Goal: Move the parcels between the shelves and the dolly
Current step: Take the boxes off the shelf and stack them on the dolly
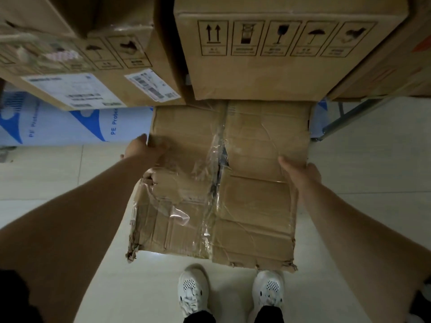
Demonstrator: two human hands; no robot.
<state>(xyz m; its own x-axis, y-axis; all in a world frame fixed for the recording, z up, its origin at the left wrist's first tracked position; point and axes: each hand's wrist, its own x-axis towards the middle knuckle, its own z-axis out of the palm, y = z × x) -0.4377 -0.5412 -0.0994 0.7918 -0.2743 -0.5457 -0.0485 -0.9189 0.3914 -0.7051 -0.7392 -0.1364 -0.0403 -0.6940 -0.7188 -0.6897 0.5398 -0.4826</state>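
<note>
Large flat brown cardboard parcel [256, 206], badly worn: creased top, torn near-left corner, loose clear tape along the centre seam. It lies lengthwise away from the person, with its far end running under the front edge of the boxes above. Cannot tell whether its near end rests on the floor or is lifted.

Left hand [144, 150] grips the parcel's left edge toward the far corner, fingers curled over onto the top face. Right hand [300, 170] grips the right edge about midway, thumb laid on top, the other fingers wrapped down the side out of sight. Both forearms are bare.

Above the parcel is a tall brown carton printed with a row of black handling symbols [291, 75]. Just left of it is a brown carton with white shipping labels [112, 73]. A further brown carton shows at the far right, partly cut off.

A white-and-blue printed roll of protective film [70, 127] lies on its side beneath the labelled carton, left of the parcel. A grey metal shelf frame [349, 117] angles down at right.

The pale tiled floor [361, 171] is glossy. Two white perforated trainers [192, 290] stand just short of the parcel's near edge.
</note>
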